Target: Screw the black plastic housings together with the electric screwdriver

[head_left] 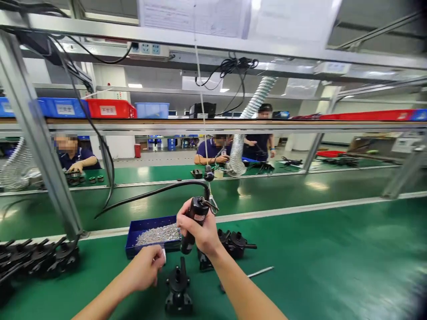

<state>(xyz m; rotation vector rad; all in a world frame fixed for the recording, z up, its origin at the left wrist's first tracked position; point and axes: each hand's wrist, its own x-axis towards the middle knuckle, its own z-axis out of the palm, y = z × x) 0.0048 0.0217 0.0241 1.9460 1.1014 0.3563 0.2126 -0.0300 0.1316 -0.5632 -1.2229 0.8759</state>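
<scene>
My right hand (pixel 204 229) is wrapped around a black electric screwdriver (pixel 192 222). Its cable and a hanging cord meet at its top end, and its lower end points down above the bench. Below it stands a black plastic pump-like housing (pixel 178 289) with an upright spout. My left hand (pixel 147 266) is beside that part, fingers curled together. Something white shows at its fingertips; what the fingers hold, if anything, I cannot make out. Just behind is a blue tray (pixel 131 240) of small silvery screws (pixel 158 234).
More black housings (pixel 237 244) lie behind my right wrist, and several are lined up at left (pixel 40 258). A screwdriver with a metal shaft (pixel 262 272) lies right of my forearm. A metal frame post (pixel 40 133) rises at left. Co-workers (pixel 213 149) sit across the bench.
</scene>
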